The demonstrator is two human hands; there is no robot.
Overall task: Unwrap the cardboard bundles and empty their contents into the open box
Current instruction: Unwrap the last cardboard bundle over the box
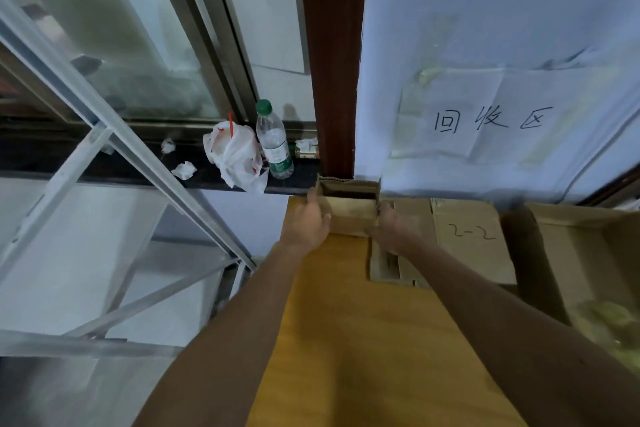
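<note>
A small brown cardboard bundle (349,206) stands at the far end of the yellow wooden table (363,340), its top open toward the wall. My left hand (308,222) grips its left end and my right hand (391,229) grips its right end. Under my right wrist lies a flattened piece of cardboard (384,263). A flat cardboard sheet marked "2-2" (471,239) lies to the right of the bundle. At the far right, the big open box (581,243) shows greenish contents low inside.
A dark window sill on the left holds a water bottle (273,142), a white plastic bag (232,156) and crumpled tissues. A metal rack frame (104,149) stands at the left. A handwritten paper sign (485,118) hangs on the covered wall behind.
</note>
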